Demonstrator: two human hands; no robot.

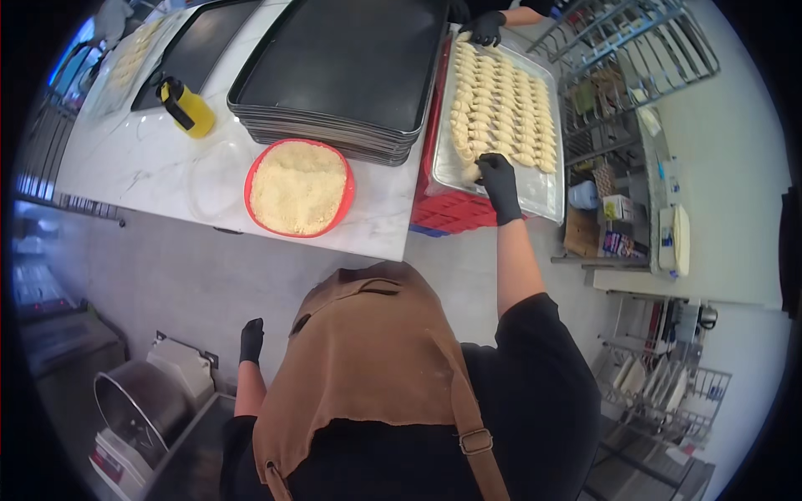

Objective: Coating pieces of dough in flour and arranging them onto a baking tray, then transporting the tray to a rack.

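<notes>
- Firstly, the left hand point(251, 339) in a black glove hangs low, well apart from the white surface point(150, 167), holding nothing, fingers loosely curled.
- A yellow spray bottle point(188, 107) lies on the surface, to the left of the red bowl.
- The red bowl point(299, 188) of pale crumbs stands on the surface near its front edge.
- A stack of dark trays point(342, 63) sits just behind the red bowl.
- To the right of the bowl, a metal tray point(539, 196) rests on a red crate point(447, 209) and carries rows of folded dough pieces point(501, 100).
- The right hand point(499, 179), also gloved, touches the nearest dough pieces; I cannot tell if it grips one.
- Another person's gloved hand point(484, 27) holds the far end of the metal tray.
</notes>
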